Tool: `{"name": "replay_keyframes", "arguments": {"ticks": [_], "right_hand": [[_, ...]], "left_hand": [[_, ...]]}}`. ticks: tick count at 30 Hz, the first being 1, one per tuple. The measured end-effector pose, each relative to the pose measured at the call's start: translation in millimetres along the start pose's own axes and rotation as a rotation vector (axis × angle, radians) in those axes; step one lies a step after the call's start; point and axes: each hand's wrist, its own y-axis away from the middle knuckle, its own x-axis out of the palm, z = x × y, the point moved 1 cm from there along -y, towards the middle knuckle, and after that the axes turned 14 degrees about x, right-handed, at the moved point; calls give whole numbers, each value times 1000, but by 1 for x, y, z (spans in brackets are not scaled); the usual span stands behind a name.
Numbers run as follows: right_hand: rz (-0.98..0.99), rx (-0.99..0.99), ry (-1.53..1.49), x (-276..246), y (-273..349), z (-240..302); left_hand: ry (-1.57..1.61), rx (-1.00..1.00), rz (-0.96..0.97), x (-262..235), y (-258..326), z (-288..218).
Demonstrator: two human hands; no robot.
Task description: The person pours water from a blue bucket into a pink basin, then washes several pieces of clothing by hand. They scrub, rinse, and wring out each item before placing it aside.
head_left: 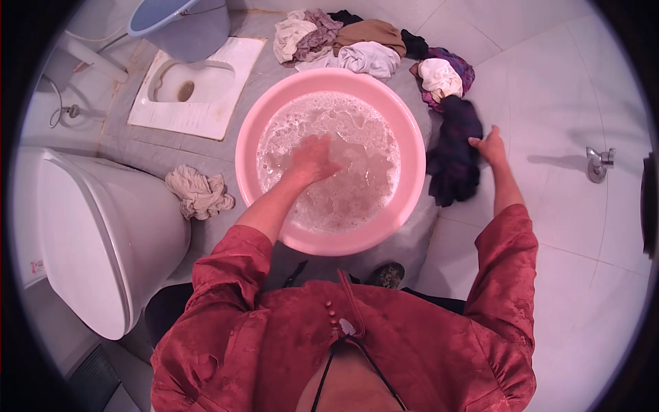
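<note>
A wide pink basin point(247, 141) of cloudy, sudsy water point(343, 185) stands on the floor in front of me. Over the left half of that water is my left hand point(316, 159), thumb apart from the fingers and nothing in it; its fingertips are somewhat blurred. To the right of the basin, my right hand point(489, 146) grips the edge of a dark navy garment point(456, 154), which hangs bunched beside the rim. Most of the right fingers are hidden behind the cloth.
Piled clothes point(371, 34) lie behind the basin, with a white and purple bundle point(441, 77) at their right. A beige cloth point(199, 192) sits by the white toilet point(130, 226). Farther back are a squat toilet point(216, 113) and a blue bucket point(199, 34). A tap point(598, 163) juts from the right wall.
</note>
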Motion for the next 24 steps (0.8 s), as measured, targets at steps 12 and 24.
{"name": "replay_keyframes", "arguments": {"ticks": [12,24], "right_hand": [[405,-257,-504,104,10,258],[345,-223,-1118,114,-15,283]], "left_hand": [[-196,-235,511,35,7,75],[-205,-108,471,43,14,86]]}}
